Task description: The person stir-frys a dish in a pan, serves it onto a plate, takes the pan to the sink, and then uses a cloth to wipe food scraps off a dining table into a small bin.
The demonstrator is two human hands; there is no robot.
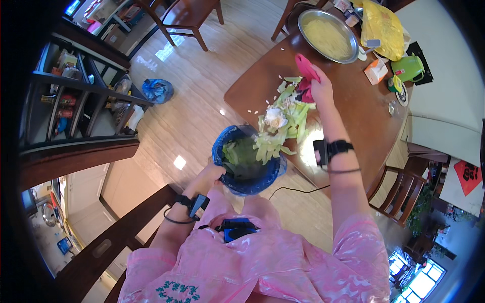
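My left hand (210, 174) grips the near-left rim of a bin lined with a blue plastic bag (219, 147). Green leaf scraps (230, 152) lie inside it. Over the wooden table, my right hand (321, 87) holds a pink cloth (305, 66), whose lower, darker part touches a heap of pale green vegetable trimmings (299, 118). The heap spreads across the table edge and hangs over the bin's opening. A crumpled white piece (276, 118), perhaps tissue, sits among the trimmings. Small white bits (268, 102) are scattered beside them.
On the wooden table (352, 110) stand a metal basin (302, 32) of pale yellow shreds, a yellow plastic bag (380, 28), a green jug (407, 69), a tissue box (376, 72) and a glass (391, 109). A black cord (299, 191) crosses below the table. Chairs (398, 193) stand around.
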